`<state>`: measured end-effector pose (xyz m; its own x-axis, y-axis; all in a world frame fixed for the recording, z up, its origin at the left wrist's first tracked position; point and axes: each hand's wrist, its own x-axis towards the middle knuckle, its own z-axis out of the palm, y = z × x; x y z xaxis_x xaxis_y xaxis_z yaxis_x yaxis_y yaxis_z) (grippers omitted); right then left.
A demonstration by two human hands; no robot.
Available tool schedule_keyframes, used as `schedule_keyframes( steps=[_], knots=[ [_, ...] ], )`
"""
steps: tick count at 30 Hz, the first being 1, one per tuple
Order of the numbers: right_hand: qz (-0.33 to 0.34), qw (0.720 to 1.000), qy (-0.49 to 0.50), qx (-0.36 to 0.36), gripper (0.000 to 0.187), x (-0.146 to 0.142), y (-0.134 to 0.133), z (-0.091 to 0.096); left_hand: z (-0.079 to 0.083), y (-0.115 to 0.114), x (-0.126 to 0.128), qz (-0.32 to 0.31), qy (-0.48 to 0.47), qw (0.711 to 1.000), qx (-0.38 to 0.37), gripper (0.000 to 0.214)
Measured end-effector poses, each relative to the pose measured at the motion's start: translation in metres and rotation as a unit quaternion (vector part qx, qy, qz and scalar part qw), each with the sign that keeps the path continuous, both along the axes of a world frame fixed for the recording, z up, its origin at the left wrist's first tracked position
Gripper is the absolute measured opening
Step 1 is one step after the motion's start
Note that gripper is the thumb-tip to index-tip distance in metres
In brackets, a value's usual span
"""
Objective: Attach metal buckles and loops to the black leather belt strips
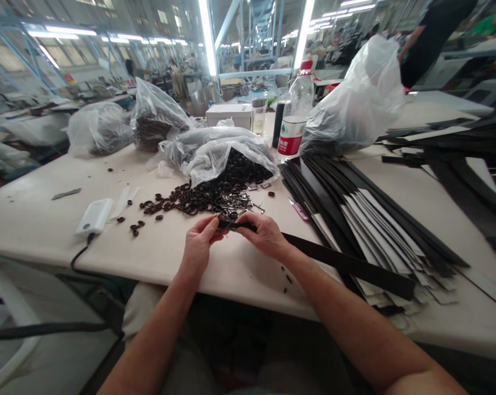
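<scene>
My left hand (201, 237) pinches one end of a long black strap (350, 265), where a small metal piece seems to sit; its exact form is too small to make out. Close beside it, my right hand (261, 233) grips the same strap a little further along. From there the strap runs under my right forearm and out to the right across other strips. Just beyond my fingers lie loose metal buckle parts (237, 202). Dark brown and black loops (190, 198) are heaped behind and to the left, spilling from a clear plastic bag (215, 151).
Stacked black and white strips (367, 225) cover the table's right side. Behind stand a plastic bottle (293, 123), a glass jar (258, 116) and a large plastic bag (355, 104). A white corded device (95, 216) and a grey blade (66, 193) lie left; a pink-handled tool (299, 210) lies right.
</scene>
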<state>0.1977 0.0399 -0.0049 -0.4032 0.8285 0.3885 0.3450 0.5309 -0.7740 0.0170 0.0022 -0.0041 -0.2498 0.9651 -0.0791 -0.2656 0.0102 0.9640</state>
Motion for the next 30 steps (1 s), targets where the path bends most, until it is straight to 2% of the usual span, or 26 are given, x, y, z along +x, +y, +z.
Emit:
schedule_keyframes(
  steps=[5,11,17,19,22,27,30],
  knots=[
    [0.031,0.998,0.046,-0.026,0.007,0.003,0.001,0.000,0.000,0.002,0.000,-0.014,-0.076,0.996,-0.045,0.046],
    [0.027,0.992,0.095,-0.083,0.010,0.002,0.005,0.000,0.001,-0.001,0.003,-0.066,-0.099,0.992,-0.030,0.049],
    [0.036,0.984,0.133,-0.113,0.014,0.000,0.004,0.001,-0.012,-0.002,0.008,-0.044,0.001,0.999,-0.015,0.032],
    [0.044,0.982,0.138,-0.120,0.014,0.000,0.004,0.001,-0.015,-0.002,0.011,-0.038,0.007,0.999,-0.016,0.028],
    [0.067,0.980,0.123,-0.142,0.016,0.003,0.003,0.004,-0.016,-0.001,0.014,-0.031,-0.009,0.999,-0.001,0.025],
    [0.134,0.975,0.025,-0.175,0.017,0.011,0.001,0.012,-0.008,-0.002,0.016,-0.043,-0.042,0.998,0.016,0.024],
    [0.141,0.972,0.033,-0.184,0.017,0.011,-0.001,0.014,-0.004,-0.003,0.016,-0.051,-0.059,0.997,0.007,0.026]
  ],
)
